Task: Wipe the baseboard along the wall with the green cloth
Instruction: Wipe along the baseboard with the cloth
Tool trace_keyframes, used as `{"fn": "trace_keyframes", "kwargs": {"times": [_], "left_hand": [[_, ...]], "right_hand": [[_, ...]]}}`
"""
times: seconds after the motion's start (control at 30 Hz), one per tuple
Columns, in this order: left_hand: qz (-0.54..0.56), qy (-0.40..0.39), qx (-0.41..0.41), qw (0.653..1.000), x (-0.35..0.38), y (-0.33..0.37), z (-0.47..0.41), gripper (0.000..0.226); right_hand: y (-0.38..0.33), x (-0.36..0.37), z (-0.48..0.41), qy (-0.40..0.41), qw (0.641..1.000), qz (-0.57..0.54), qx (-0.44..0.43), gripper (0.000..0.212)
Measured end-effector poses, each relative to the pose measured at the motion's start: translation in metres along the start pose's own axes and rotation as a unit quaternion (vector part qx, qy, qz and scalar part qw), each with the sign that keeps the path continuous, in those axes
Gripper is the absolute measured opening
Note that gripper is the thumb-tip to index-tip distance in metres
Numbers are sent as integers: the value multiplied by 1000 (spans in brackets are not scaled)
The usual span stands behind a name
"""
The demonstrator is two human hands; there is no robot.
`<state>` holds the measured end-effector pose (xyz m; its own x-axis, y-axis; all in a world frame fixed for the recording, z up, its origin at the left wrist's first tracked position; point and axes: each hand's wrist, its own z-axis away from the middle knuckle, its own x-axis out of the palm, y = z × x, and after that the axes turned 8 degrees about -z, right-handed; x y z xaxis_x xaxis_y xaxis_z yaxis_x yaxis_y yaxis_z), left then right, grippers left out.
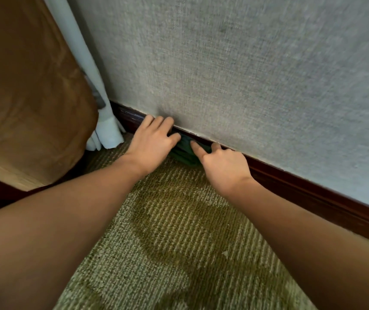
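Nearest you is striped olive carpet (179, 242), both bare forearms reaching out over it. Your left hand (152, 142) lies flat, fingers straight with the tips on the top edge of the baseboard (313, 189) and the thumb against the green cloth (184, 153). Your right hand (223, 166) has its fingers curled, pinching the cloth from the other side. The cloth is bunched between your hands, right at the foot of the baseboard where it meets the carpet.

I'd say you're mid-wipe near the corner end – next up is keeping pressure on and sliding right along that long dark strip. Behind it there's grey textured wall (246, 74), and a white curtain (109, 130) at the left. No brands or writing anywhere that I can read.
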<state>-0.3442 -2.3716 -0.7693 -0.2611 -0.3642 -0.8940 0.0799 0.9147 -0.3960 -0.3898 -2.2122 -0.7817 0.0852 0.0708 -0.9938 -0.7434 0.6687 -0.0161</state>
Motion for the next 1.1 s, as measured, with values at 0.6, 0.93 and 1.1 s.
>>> {"fn": "trace_keyframes", "kwargs": {"times": [0.6, 0.93, 1.1], "left_hand": [[-69, 11, 86, 994, -2, 21, -7, 14], [-56, 27, 13, 998, 21, -11, 5, 7], [-47, 2, -18, 999, 30, -17, 8, 9]], "right_hand": [[21, 5, 26, -18, 998, 66, 4, 65], [-12, -1, -19, -16, 998, 53, -15, 63], [-23, 7, -31, -35, 998, 41, -33, 62]]}}
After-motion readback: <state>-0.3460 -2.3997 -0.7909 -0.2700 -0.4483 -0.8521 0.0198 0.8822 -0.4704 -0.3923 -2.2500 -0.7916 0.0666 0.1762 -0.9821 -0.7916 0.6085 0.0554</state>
